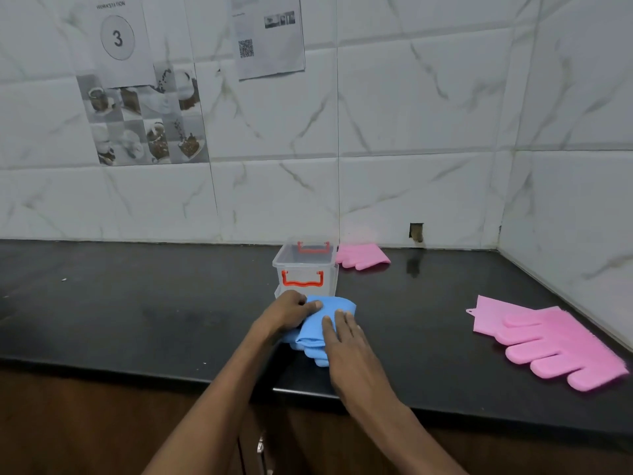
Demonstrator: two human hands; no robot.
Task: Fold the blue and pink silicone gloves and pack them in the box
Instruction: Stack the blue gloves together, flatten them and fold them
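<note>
head view: the blue glove [337,306] lies folded over on the black counter [137,303], just below centre of the frame, touching or nearly touching the front of the box [305,269]. its stubby fingers poke out at the lower edge of the fold, toward the counter's front edge. whether one glove or two are in the bundle, i cannot tell.

the left hand [291,311] comes in from the lower left and grips the left side of the blue glove, fingers curled at its edge and thumb laid across the top. the right hand [346,337] rests flat on the glove's right side, fingers straight and close together, pressing the fold down and gripping nothing.

the box is clear plastic with orange handles, upright, at centre frame. whether its lid is on, i cannot tell.

one pink glove [363,257] lies flat just right of the box, against the tiled wall [428,132]. a second pink glove [555,341] lies flat at the right of the frame, well apart from the box, fingers pointing to the lower right.

upper left, a sheet marked 3 [116,39] hangs on the wall; a qr sheet [269,36] hangs to its right.
</note>
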